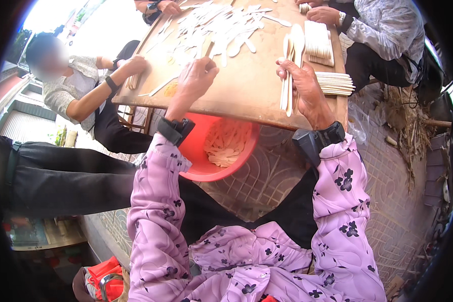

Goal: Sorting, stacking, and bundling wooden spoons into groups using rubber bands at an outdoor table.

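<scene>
My right hand [303,83] grips a bunch of pale wooden spoons [292,60], held upright above the near edge of the brown table [251,90]. My left hand [196,78] rests on the table at the near edge of a loose heap of wooden spoons [216,27], with a thin wooden stick [209,49] between its fingers. Both my wrists carry black bands, and my sleeves are pink with dark flowers. Under the table, between my arms, stands a red basin [201,168] with several wooden spoons in it.
Neat stacks of wooden spoons [332,83] lie at the table's right edge. A person on the left [80,90] reaches onto the table, another person [382,30] sits at the far right, and a third person's hands [166,7] show at the far side. Patterned paving lies below.
</scene>
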The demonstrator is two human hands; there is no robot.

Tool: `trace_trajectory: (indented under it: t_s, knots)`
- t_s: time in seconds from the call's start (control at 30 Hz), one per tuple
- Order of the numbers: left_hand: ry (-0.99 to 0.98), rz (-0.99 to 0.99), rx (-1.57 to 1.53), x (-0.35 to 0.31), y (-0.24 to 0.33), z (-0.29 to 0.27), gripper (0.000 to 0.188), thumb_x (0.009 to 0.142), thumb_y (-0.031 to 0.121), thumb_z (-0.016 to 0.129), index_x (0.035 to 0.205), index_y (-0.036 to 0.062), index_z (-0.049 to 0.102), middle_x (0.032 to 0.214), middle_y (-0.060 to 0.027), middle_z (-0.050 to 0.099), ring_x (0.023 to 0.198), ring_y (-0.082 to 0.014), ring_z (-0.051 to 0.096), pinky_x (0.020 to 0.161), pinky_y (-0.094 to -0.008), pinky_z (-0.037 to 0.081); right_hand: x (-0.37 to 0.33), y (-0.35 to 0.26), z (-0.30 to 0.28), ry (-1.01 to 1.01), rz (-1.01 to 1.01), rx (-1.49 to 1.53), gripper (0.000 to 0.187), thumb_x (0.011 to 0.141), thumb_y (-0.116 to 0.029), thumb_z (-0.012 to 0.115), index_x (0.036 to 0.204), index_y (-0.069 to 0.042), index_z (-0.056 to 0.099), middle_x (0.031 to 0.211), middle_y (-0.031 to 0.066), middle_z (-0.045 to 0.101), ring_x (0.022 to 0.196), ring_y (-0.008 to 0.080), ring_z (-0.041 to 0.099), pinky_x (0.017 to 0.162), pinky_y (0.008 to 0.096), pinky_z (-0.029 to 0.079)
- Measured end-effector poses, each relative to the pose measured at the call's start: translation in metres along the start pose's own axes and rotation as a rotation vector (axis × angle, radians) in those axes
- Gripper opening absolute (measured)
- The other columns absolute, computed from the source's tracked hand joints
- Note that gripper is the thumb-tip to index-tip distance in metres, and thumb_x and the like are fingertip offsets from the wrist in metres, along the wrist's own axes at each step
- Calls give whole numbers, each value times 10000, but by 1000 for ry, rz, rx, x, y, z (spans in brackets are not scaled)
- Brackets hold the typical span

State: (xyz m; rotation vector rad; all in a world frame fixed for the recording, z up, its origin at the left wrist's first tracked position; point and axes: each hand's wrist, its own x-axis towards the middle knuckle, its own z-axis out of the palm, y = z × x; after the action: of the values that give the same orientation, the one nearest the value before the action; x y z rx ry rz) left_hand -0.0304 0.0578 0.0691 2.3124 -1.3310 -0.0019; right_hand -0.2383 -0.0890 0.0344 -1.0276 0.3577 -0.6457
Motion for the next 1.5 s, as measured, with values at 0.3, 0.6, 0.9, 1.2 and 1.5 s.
trace_trajectory:
  t_s: [0.3, 0.6, 0.9, 1.2, 1.5]
  knots:
    - [-13, -93, 266, 105, -13, 70, 465, 716, 378, 642, 933, -30, 582, 994, -244, 582, 985, -351, 544, 810, -432, 440, -8, -9, 2, 13, 17, 60, 141, 868, -220, 586, 822, -104, 519, 648, -50, 483, 463, 11, 383, 367, 175, 279]
    - [-16, -117, 141, 86, -10, 66, 217, 672, 223, 629, 797, 45, 612, 832, -150, 638, 838, -315, 595, 734, -403, 457, -5, -1, -3, 27, -7, -3, 161, 877, -241, 574, 902, -83, 576, 649, -63, 499, 442, -10, 338, 358, 162, 242]
    - [-51, -281, -455, 45, -9, 36, 153, 772, 169, 564, 830, 28, 577, 705, -83, 629, 565, -152, 611, 480, -268, 474, 1, 0, -4, 34, 10, -34, 164, 853, -238, 596, 797, -99, 528, 640, -44, 498, 447, 20, 362, 365, 188, 256]
    - [37, -192, -571, -5, 13, 17, 93, 812, 87, 573, 854, 8, 598, 694, -62, 611, 559, -102, 588, 438, -241, 464, 0, 6, -10, 34, 13, -92, 206, 883, -231, 575, 949, -37, 554, 643, -52, 508, 401, -4, 333, 328, 156, 229]
    - [-110, -27, -653, -26, 11, -14, 111, 823, 88, 562, 911, 41, 610, 790, -33, 593, 640, -82, 564, 508, -223, 470, -1, 5, -3, 35, 15, -129, 165, 872, -230, 577, 829, -72, 553, 628, -43, 515, 400, 16, 344, 337, 171, 256]
